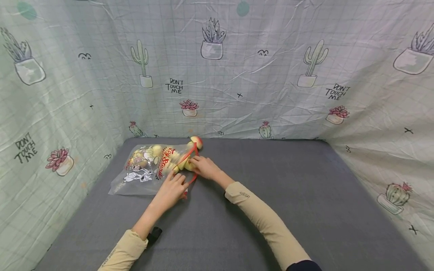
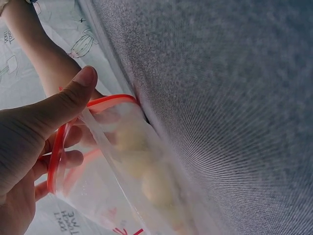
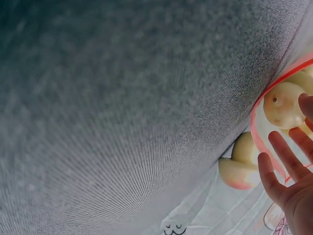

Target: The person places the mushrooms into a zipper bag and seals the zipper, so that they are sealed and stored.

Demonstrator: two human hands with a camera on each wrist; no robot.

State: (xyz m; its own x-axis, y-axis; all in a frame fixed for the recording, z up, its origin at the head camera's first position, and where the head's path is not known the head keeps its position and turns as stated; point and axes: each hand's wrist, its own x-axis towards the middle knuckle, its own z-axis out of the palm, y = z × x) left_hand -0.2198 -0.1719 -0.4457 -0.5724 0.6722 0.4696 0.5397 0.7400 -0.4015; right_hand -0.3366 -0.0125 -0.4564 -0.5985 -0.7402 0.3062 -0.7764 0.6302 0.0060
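Observation:
A clear plastic bag (image 1: 116, 186) with Toy Story print and a red rim lies on the table, holding several round yellow fruits (image 1: 156, 150). My left hand (image 1: 171, 187) grips the near side of its mouth. In the left wrist view, the thumb lies over the red rim (image 2: 113, 98) and the fingers show through the plastic. At the opening, my right hand (image 1: 205, 167) has its fingers spread beside a pale yellow fruit (image 3: 283, 105) just inside the rim. Beyond the rim, a fruit with a red blush (image 1: 197, 142) sits against another yellow one (image 3: 244, 148).
The grey table (image 1: 264, 195) extends to the right and toward me. A cactus-printed cloth (image 1: 237, 75) hangs behind it and along both sides. The bag lies near the table's back left corner.

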